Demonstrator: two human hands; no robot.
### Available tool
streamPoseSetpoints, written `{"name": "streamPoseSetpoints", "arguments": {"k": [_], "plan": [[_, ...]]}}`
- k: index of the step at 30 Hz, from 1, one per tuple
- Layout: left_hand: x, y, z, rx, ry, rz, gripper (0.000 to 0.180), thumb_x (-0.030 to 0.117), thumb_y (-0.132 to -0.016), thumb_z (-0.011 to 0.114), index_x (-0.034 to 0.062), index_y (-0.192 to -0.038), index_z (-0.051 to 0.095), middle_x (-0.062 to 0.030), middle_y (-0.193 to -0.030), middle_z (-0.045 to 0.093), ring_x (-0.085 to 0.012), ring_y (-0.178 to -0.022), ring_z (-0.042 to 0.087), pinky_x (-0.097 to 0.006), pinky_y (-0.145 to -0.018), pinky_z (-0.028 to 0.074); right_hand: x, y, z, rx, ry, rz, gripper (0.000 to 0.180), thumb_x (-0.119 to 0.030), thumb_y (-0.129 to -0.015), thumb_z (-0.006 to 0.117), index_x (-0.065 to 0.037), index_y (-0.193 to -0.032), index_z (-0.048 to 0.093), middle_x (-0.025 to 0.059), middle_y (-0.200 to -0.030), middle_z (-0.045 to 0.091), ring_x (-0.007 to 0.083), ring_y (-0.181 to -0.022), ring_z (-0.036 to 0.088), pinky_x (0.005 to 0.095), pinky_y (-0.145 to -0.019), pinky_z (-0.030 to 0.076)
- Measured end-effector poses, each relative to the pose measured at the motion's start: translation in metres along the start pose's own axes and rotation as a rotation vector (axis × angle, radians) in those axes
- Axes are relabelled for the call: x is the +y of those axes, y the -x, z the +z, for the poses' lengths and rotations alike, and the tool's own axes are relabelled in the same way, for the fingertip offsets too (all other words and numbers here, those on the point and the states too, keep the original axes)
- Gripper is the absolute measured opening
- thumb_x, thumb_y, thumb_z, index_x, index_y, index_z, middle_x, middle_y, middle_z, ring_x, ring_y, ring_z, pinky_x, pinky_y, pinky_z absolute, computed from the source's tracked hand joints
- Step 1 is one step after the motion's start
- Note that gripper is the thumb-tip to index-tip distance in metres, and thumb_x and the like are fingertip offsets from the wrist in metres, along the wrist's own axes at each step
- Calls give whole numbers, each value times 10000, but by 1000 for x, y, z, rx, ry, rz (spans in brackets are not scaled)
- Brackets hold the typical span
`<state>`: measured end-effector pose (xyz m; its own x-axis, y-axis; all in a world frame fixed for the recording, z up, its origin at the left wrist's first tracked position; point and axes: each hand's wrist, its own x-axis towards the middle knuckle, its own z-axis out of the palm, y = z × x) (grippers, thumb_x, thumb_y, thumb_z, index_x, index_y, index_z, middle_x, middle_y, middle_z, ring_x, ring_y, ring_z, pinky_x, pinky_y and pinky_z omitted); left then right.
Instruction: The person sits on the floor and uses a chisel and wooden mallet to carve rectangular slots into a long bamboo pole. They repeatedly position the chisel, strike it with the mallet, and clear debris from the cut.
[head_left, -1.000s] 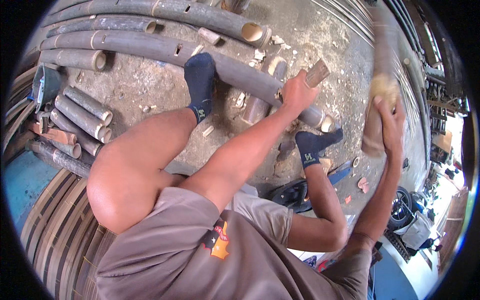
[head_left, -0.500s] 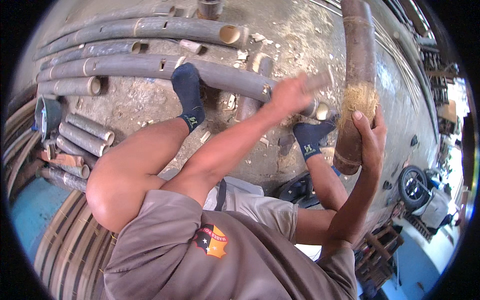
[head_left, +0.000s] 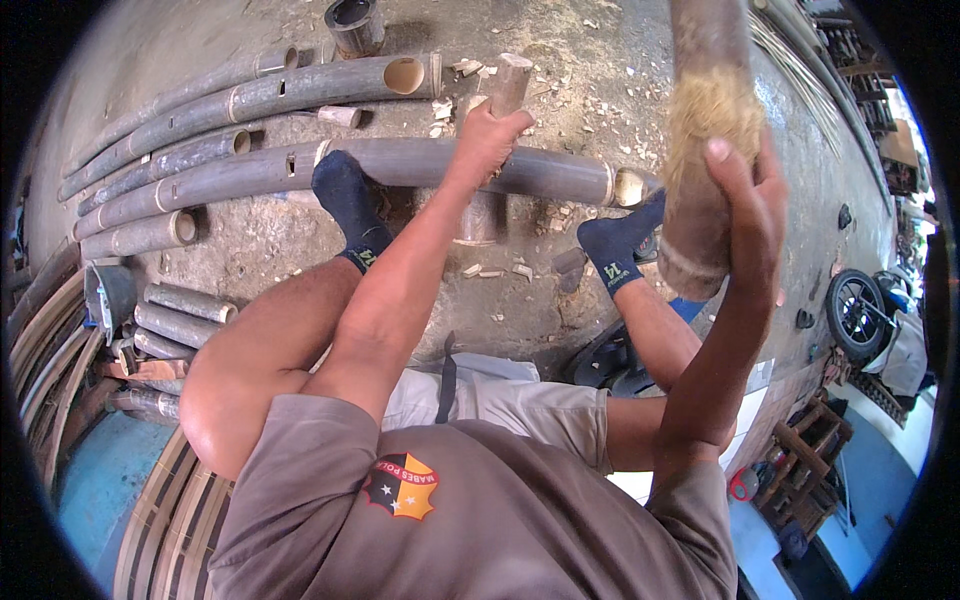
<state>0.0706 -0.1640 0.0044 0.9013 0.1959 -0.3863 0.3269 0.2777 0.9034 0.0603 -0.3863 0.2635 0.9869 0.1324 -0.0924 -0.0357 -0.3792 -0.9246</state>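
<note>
My left hand [head_left: 488, 140] is wrapped round a chisel with a thick, pale wooden handle [head_left: 512, 78]; its lower end is hidden behind the hand, at the top of a long bamboo pole [head_left: 400, 160]. My right hand [head_left: 750, 195] grips a thick bamboo mallet [head_left: 700, 215], raised to the right, with a frayed, straw-coloured band round its middle. The mallet is slightly blurred. Square holes are cut in the pole, which rests across a short bamboo block [head_left: 476, 218]. My left foot [head_left: 350, 195] presses against the pole, and my right foot [head_left: 622, 240] is near its open end.
More bamboo poles [head_left: 300, 90] lie beyond this one, near an upright dark container [head_left: 355, 28]. Pale wood chips [head_left: 600, 110] litter the concrete floor. Short bamboo lengths [head_left: 185, 318] and a grey bucket [head_left: 110, 295] are at left. A motorbike wheel [head_left: 858, 312] shows at right.
My left hand with the chisel has moved left along the pole, away from its open end. The mallet has shifted slightly up and left. The view has turned a little.
</note>
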Motion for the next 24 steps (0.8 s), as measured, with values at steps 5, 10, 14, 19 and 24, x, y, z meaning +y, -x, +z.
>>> {"name": "streamPoseSetpoints", "arguments": {"k": [5,10,14,19,24], "plan": [[-8,4,14,60,-32,41,352,243,-833,786,22,-1069,646,-14,-762,617,-96,-600,538,-306,-510,418,23,-25,26,-216,583,6,740,-385,-921,731,-14,-1521,506,204,-1274,705,285,-1051,712,405,-943,557],[-23,6,13,560,586,75,215,235,-891,727,89,-1018,632,-3,-767,575,-85,-599,505,-303,-489,402,21,0,35,-340,561,-8,865,-355,-904,751,-37,-1618,381,253,-1276,713,316,-1158,705,402,-1012,535],[-8,6,-24,577,1071,-25,174,232,-931,692,110,-966,574,7,-735,519,-90,-536,441,-281,-443,360,51,54,31,-101,141,42,883,-269,-914,757,-2,-1636,324,223,-1344,684,277,-1227,663,383,-1080,488],[55,6,-24,292,859,107,288,269,-939,705,156,-868,449,20,-677,487,-89,-514,449,-260,-444,356,85,120,23,-106,-28,324,847,-131,-936,732,48,-1633,286,167,-1395,628,212,-1245,610,349,-1099,462],[13,13,-1,101,275,63,267,266,-904,771,103,-962,569,20,-701,550,-75,-526,488,-262,-449,389,86,137,21,-61,-86,305,837,-74,-930,715,62,-1631,278,159,-1385,625,202,-1242,608,340,-1095,464]]}}
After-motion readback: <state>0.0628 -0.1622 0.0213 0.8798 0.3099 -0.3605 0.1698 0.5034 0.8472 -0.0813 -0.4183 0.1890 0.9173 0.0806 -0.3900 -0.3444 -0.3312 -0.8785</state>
